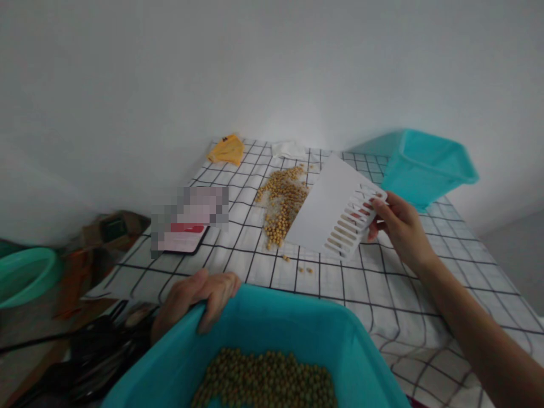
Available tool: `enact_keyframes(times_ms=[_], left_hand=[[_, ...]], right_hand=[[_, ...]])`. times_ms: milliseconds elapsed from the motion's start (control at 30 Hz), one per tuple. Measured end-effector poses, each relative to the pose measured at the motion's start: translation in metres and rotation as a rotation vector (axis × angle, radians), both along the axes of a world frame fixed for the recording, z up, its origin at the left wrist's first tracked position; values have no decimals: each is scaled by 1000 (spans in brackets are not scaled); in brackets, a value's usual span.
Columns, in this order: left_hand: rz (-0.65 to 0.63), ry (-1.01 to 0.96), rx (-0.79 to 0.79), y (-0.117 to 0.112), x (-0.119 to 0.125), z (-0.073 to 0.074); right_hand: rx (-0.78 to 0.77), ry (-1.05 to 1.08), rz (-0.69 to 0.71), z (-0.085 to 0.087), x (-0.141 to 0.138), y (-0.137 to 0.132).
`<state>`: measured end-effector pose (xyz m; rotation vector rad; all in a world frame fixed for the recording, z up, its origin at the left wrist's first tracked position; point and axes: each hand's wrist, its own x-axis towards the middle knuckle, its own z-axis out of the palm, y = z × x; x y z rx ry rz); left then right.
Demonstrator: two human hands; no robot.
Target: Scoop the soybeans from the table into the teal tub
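My left hand (196, 300) grips the far rim of a teal plastic bin (272, 323) close to me; its fingers curl over the edge. Several yellow-green beans (266, 379) lie in the bin's bottom. My right hand (393, 221) pinches the slotted end of a white flat scraper board (329, 209), whose lower edge rests on the checked tablecloth (382, 289) beside a loose pile of yellow soybeans (283, 201). A few stray beans lie near the board's front corner.
A second teal bin (425, 164) stands at the table's far right corner. A yellow packet (227, 150) and white cloth (289, 148) lie by the wall. A pink card (187, 232) lies left. A green basin (25, 275) and dark cables (85, 351) sit left of the table.
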<state>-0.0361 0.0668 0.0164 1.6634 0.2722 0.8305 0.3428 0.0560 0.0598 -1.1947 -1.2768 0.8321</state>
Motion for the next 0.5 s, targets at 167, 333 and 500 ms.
enact_keyframes(times_ms=[167,333,500], left_hand=[[-16,29,-21,-2,1,0],[162,-51,-192,-17,10,1],[179,-58,-206,-19,12,3]], right_hand=[[1,43,5,1,1,-1],[-71,40,92,2,-3,-2],[-120,33,157,2,-6,-4]])
